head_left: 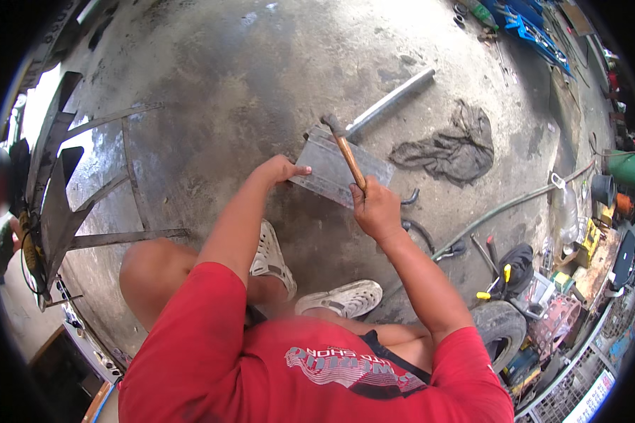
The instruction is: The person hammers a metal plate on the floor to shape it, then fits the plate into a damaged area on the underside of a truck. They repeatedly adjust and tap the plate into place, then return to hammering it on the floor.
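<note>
A wooden-handled hammer (346,154) is in my right hand (378,209), with the fingers wrapped round the lower handle. Its dark head lies over the far edge of a flat grey metal plate (323,171). Whether the head touches the plate, I cannot tell. My left hand (282,169) grips the plate's left edge, thumb on top and the other fingers mostly hidden. Just beyond the plate, a long silvery metal bar (391,106) slants away to the right on the concrete floor. Right of the plate lies a crumpled dark rag (455,151).
A dark metal frame (74,190) with pointed blades stands at left. On the right, a green hose (508,208) crosses the floor near a plastic bottle (566,211), screwdrivers (497,282) and a tire (501,328). Blue metal equipment (533,35) sits at the far right.
</note>
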Available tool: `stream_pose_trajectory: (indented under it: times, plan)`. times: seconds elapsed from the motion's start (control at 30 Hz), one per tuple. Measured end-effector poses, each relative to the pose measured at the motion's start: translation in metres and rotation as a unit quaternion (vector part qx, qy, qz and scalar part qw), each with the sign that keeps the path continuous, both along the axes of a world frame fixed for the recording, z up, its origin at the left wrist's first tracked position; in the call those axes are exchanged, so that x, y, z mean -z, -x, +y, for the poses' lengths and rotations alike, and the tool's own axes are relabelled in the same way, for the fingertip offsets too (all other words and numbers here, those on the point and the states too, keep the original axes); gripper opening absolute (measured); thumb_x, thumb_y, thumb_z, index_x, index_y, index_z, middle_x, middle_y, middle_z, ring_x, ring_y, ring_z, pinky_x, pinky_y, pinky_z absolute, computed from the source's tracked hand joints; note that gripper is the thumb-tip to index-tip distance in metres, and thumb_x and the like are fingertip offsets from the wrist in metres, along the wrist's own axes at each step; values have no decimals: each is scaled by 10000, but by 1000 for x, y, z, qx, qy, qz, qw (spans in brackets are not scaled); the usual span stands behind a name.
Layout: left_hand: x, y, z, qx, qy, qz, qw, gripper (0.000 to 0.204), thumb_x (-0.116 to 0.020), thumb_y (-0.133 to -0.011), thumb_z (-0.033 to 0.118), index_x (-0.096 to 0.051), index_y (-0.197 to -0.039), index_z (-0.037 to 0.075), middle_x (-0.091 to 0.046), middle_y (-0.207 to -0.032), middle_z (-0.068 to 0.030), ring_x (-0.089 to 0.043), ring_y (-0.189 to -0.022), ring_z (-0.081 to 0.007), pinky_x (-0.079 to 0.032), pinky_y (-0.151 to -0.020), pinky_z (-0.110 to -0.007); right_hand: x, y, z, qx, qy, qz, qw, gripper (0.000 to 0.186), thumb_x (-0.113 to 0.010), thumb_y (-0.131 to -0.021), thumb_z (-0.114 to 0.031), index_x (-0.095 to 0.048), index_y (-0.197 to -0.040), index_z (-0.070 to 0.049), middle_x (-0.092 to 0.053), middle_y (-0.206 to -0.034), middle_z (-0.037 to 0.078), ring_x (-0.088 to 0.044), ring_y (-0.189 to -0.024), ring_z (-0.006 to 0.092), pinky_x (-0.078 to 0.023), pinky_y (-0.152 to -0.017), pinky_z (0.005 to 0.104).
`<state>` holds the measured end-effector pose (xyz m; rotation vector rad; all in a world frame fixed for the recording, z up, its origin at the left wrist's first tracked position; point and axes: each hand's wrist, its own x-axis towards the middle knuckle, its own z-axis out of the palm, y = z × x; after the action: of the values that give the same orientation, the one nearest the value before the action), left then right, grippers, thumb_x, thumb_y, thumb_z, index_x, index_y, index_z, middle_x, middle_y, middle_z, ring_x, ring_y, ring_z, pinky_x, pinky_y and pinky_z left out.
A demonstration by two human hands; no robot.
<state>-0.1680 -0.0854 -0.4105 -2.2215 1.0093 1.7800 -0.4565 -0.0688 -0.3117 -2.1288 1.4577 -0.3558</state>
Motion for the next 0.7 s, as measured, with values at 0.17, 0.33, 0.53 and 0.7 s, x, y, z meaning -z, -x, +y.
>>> stream_pose_trajectory:
  times: [0.17,0.33,0.53,0.7]
  plan:
    - [4,8,-2,-48,-8,72,996,1038,-883,-747,648,-614,-1387,-124,-659,-1379,-283,-671,-1203,-389,-412,-1129,-582,25,16,2,-41,45,-21,998,244,-731,-941,-216,-560,-1000,-52,-662,-753,185,-663,-717,452,-534,-669,530]
    - [12,7,10,-84,-25,95,992,968,-885,-781,603,-625,-1375,-117,-632,-1417,-282,-697,-1147,-375,-411,-1134,-567,12,7,0,38,-60,59,996,226,-675,-960,-237,-590,-1058,-52,-709,-860,211,-694,-834,456,-555,-770,530]
    - [42,6,-3,-129,-38,122,983,945,-922,-771,555,-629,-1359,-124,-609,-1445,-271,-684,-1164,-357,-467,-1105,-511,53,15,5,-15,-154,187,970,240,-653,-989,-279,-604,-1052,-53,-726,-852,220,-709,-860,450,-559,-777,531]
    - [24,3,13,-178,-43,139,973,866,-925,-804,466,-623,-1351,-135,-607,-1445,-252,-667,-1201,-359,-559,-1026,-464,16,-2,8,-23,7,-3,1000,231,-711,-959,-255,-592,-1004,-62,-709,-822,211,-700,-787,437,-536,-700,539]
